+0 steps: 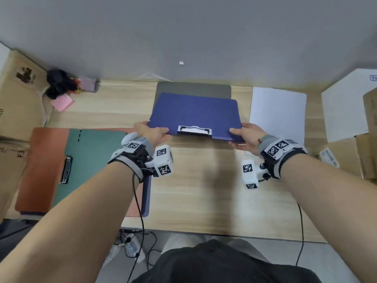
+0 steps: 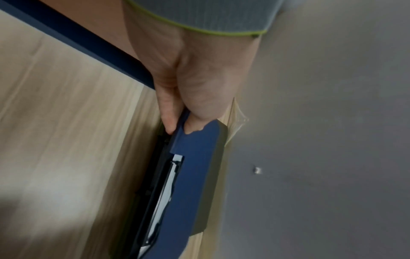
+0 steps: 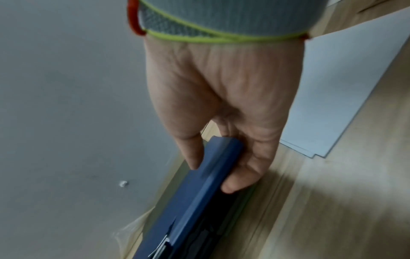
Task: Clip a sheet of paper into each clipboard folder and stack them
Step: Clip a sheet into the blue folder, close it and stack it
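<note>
A closed blue clipboard folder (image 1: 195, 113) is held above the wooden desk (image 1: 183, 190), near edge toward me, its metal clip (image 1: 194, 131) showing through a cutout. My left hand (image 1: 152, 132) grips its near left corner, thumb on top and fingers beneath; the left wrist view shows this pinch on the blue folder (image 2: 195, 157). My right hand (image 1: 245, 133) grips the near right corner, as the right wrist view shows on the blue folder (image 3: 199, 192). A grey folder (image 1: 193, 88) lies under it at the back. White paper sheets (image 1: 278, 113) lie to the right.
At the left lie a green folder (image 1: 91, 160) on an orange folder (image 1: 44, 160), with another blue folder's edge (image 1: 146, 197) beside them. Cardboard boxes (image 1: 18, 99) stand at both sides. Pink sticky notes (image 1: 62, 103) and dark clutter (image 1: 59, 82) sit back left. A grey wall (image 1: 183, 37) is behind.
</note>
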Tool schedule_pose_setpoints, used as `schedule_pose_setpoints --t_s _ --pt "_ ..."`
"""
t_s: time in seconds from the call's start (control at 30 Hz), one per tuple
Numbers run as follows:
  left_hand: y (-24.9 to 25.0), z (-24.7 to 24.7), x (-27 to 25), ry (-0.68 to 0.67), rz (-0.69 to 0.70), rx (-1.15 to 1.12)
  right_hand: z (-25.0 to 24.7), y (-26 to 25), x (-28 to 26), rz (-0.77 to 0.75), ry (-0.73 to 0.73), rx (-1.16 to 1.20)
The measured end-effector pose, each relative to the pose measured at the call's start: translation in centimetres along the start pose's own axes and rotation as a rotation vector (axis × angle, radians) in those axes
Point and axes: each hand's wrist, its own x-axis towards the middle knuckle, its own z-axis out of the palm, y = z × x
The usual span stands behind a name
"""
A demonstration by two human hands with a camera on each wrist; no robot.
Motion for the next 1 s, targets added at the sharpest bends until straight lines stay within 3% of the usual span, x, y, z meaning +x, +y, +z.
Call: schedule_pose_setpoints --t_s 0.1,0.23,0.4,0.5,0.7,1.0 --pt "-0.7 -0.5 3.4 -0.041 -0.06 0.242 1.1 -1.2 1.9 0.012 0.073 -0.035" --pt "-3.4 -0.8 10.9 0.0 -0.033 0.562 2.4 -2.4 3.6 0.018 0.156 -0.088" --pt "-1.1 0.0 11.7 -0.012 -0.081 0.812 3.5 -3.5 5.9 0.073 0.213 -0.138" --pt "-1.9 0.3 13.9 -0.012 -0.099 0.864 3.8 -3.4 6.9 0.131 0.23 -0.19" --pt "2.7 1.0 9.0 -0.085 -0.111 0.907 4.0 -3.0 8.0 0.156 0.254 -0.2" --pt "2.6 1.1 9.5 -0.149 -0.126 0.927 2.7 -3.2 8.2 0.183 0.201 -0.22"
